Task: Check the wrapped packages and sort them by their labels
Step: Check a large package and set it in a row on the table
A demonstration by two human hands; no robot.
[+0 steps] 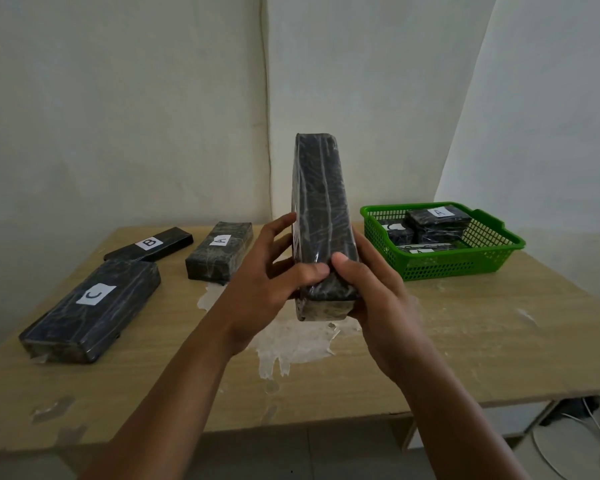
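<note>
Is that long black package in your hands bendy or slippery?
Probably stiff: the held package stands straight though both hands grip only its lower end. Its shiny plastic wrap may be slippery. Stood on end, it would likely tip easily.

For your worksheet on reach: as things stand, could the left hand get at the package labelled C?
Probably not yet. The left hand grips the upright package together with the right hand. Package C lies uncovered on the table to its left, so once freed, the way looks open.

Bare tabletop (465, 323) lies open between the A-labelled package (219, 251) at left and the green basket (440, 265) at right.
</note>
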